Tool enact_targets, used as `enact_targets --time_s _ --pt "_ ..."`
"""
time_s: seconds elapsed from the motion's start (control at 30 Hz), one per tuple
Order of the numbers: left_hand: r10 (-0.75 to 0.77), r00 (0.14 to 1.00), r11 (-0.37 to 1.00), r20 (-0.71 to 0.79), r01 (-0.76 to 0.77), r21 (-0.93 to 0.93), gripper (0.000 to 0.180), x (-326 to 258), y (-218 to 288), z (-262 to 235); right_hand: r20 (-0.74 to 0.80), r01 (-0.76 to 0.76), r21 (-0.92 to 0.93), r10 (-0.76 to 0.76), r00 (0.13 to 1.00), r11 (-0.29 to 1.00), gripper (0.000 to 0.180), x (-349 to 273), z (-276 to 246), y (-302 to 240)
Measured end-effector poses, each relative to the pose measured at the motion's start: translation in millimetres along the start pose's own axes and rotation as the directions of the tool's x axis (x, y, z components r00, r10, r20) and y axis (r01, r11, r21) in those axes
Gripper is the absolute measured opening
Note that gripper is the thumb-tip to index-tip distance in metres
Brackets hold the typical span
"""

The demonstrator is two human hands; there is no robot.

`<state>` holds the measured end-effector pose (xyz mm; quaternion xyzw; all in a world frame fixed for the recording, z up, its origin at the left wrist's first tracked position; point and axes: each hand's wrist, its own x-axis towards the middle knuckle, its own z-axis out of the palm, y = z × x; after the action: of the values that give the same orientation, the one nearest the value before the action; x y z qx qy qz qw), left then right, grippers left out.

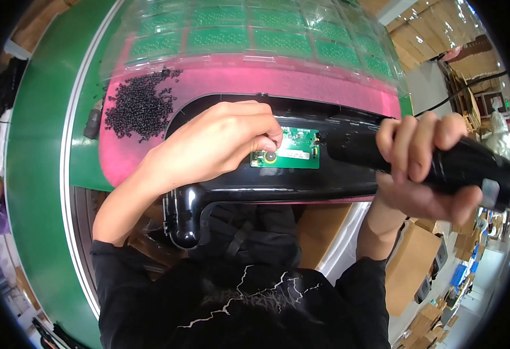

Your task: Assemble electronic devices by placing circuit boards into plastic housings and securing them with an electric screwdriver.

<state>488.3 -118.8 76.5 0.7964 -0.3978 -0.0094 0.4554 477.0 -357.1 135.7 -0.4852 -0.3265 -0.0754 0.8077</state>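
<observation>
A glossy black curved plastic housing [237,186] lies before me, and a green circuit board [301,148] sits inside it. My left hand [226,136] reaches over the housing from the left. Its thumb and index finger are pinched together at the board's left part, beside a round component; whatever they hold is hidden. My right hand [420,160] is wrapped round a thick black cylindrical tool that looks like an electric screwdriver [356,146]. The tool lies nearly level above the housing, its narrower end pointing left at the board's right edge. Contact there cannot be made out.
A pink mat [118,166] lies under the housing on a green table [42,134]. Small black parts are heaped [141,107] at the mat's left. Clear plastic trays [220,38] with green boards stand at the back. A cardboard box [418,264] is at the right.
</observation>
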Motion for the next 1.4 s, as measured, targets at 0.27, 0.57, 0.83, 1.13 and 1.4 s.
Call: enact_targets --time_s 0.27,0.57,0.83,1.13,1.4 --pt "0.075 0.994 0.997 -0.080 -0.076 -0.017 0.016 -3.1 -2.6 5.8 0.002 0.093 0.234 -0.096 0.995 0.968 0.050 -5.5 16.3 3.3" --pt "0.098 0.992 0.991 -0.082 -0.104 -0.078 0.015 -5.7 -5.8 10.2 -0.035 0.143 0.192 -0.139 0.990 0.971 0.048 -6.2 24.1 11.9" --pt "0.031 0.999 0.999 0.013 -0.032 0.016 0.015 -10.3 -10.3 8.2 0.007 0.015 0.052 -0.016 1.000 0.999 0.058 -4.1 -0.5 10.7" --pt "-0.004 0.995 0.995 0.099 -0.006 0.100 0.009 -9.1 -8.0 13.6 -0.071 -0.067 -0.140 0.058 0.996 0.988 0.058 -5.5 -14.9 24.5" --pt "-0.040 0.997 0.998 0.066 0.038 0.041 0.009 -11.5 -4.6 12.6 -0.036 -0.120 -0.116 0.117 0.992 0.986 0.056 -0.3 -14.1 25.4"
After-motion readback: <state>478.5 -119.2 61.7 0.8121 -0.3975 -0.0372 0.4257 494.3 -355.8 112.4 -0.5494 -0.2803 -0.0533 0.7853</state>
